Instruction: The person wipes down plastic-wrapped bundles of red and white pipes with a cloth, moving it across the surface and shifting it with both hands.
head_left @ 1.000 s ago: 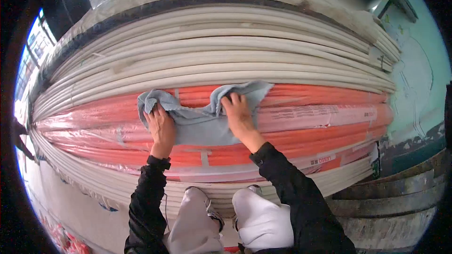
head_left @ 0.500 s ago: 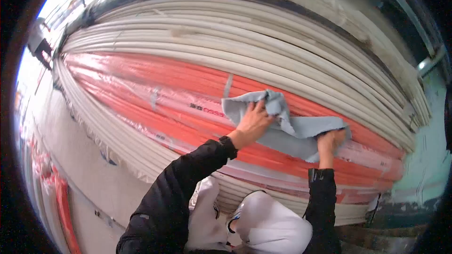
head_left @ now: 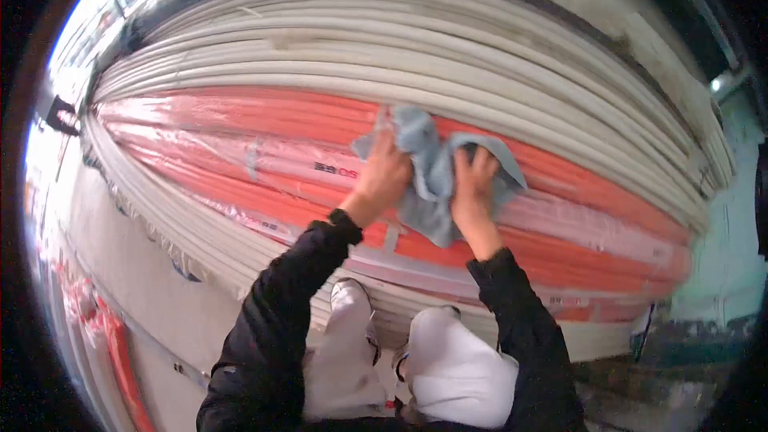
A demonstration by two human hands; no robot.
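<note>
A crumpled grey-blue cloth (head_left: 432, 168) lies across the red plastic-wrapped bundles near the middle of the view. My left hand (head_left: 384, 176) is closed on the cloth's left part, fingers pointing up and partly blurred. On the cloth's right part, my right hand (head_left: 475, 192) grips a fold with bent fingers. Beneath both hands run the long red bundles (head_left: 320, 124), which carry clear wrap and printed labels.
Long cream-coloured pipes (head_left: 360, 52) lie above the red bundles, and more lie below. At the far left edge a person's dark-clothed legs (head_left: 62, 116) show. Another red wrapped bundle (head_left: 120, 360) is on the floor at lower left.
Both hands have moved left and up with the cloth, and my right hand has come closer to my left. The cloth is more bunched. The view has shifted slightly.
</note>
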